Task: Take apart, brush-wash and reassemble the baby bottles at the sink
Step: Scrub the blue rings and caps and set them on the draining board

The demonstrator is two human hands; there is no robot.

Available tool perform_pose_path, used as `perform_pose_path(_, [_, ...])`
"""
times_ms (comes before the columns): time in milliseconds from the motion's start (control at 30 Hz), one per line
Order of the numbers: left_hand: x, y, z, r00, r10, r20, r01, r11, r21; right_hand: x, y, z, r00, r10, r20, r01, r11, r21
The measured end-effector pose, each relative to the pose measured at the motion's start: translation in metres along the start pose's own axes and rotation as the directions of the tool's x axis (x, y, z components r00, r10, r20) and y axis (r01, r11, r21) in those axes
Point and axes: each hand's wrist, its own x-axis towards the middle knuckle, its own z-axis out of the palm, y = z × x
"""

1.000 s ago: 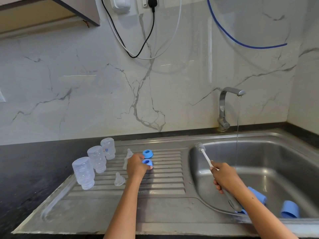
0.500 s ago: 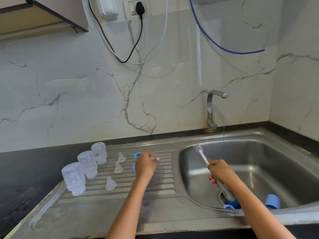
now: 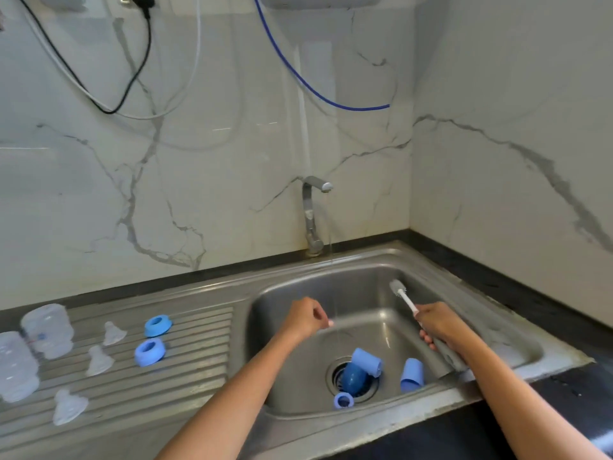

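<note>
Marble walls back a steel sink (image 3: pixel 491 330) where a tap (image 3: pixel 311 214) runs a thin stream. Over the basin the left hand (image 3: pixel 305 318) has a loosely curled grip holding nothing, while the right hand (image 3: pixel 438 323) grips the brush (image 3: pixel 403 295). Blue caps (image 3: pixel 411 375) lie near the drain; bottles (image 3: pixel 48 330), teats (image 3: pixel 112 333) and rings (image 3: pixel 150 351) sit on the drainboard

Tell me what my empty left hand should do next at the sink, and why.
Probably lower the left hand to pick a blue cap from the basin: it hovers empty near the running water, the right hand grips the brush, and blue parts lie by the drain.
</note>
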Motion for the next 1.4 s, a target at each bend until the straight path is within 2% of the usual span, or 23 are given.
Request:
perform_pose_path(133, [0.021,-0.005,0.028,0.961,0.052,0.27,-0.095,0.984,0.149,0.003,-0.006,0.007,0.998,-0.036,0.055,0.042,0.994,-0.101])
perform_pose_path(333, [0.033,-0.007,0.038,0.804,0.158,0.573,-0.346,0.908,0.236,0.009,-0.007,0.01,0.996,-0.077,0.046,0.085,0.971,-0.221])
perform_pose_path(533, [0.035,-0.007,0.056,0.665,0.174,0.726,-0.495,0.831,0.255,0.019,0.002,0.014,0.995,-0.085,0.047,0.095,0.961,-0.261])
perform_pose_path(833, [0.024,-0.01,0.082,0.524,0.094,0.846,-0.613,0.731,0.299,0.022,0.004,0.013,0.992,-0.097,0.085,0.117,0.954,-0.275])
perform_pose_path(933, [0.023,-0.009,0.084,0.535,0.078,0.841,-0.606,0.729,0.318,0.021,0.003,0.014,0.991,-0.101,0.093,0.123,0.952,-0.279])
perform_pose_path(1000, [0.027,-0.005,0.079,0.58,0.081,0.811,-0.589,0.729,0.349,0.021,0.002,0.014,0.99,-0.102,0.097,0.125,0.952,-0.281])
perform_pose_path(1100, [0.036,0.004,0.059,0.707,0.129,0.695,-0.518,0.763,0.387,0.018,0.001,0.014,0.988,-0.108,0.107,0.134,0.95,-0.281])
perform_pose_path(1233, [0.043,0.015,0.019,0.879,0.148,0.454,-0.317,0.892,0.323,0.01,-0.003,0.013,0.982,-0.12,0.147,0.155,0.953,-0.26])
perform_pose_path(1300, [0.042,0.019,0.0,0.95,0.061,0.307,-0.112,0.982,0.151,0.005,-0.006,0.012,0.976,-0.136,0.17,0.173,0.957,-0.232])
perform_pose_path(1333, [0.04,0.021,-0.008,0.968,-0.012,0.252,0.014,1.0,-0.01,0.003,-0.008,0.012,0.973,-0.145,0.179,0.182,0.96,-0.211])
perform_pose_path(1367, [0.037,0.023,-0.015,0.969,-0.092,0.228,0.143,0.965,-0.22,0.001,-0.01,0.011,0.97,-0.155,0.19,0.19,0.965,-0.182])
perform_pose_path(1400, [0.034,0.024,-0.019,0.958,-0.168,0.23,0.259,0.854,-0.452,0.0,-0.01,0.012,0.967,-0.162,0.198,0.193,0.97,-0.15])
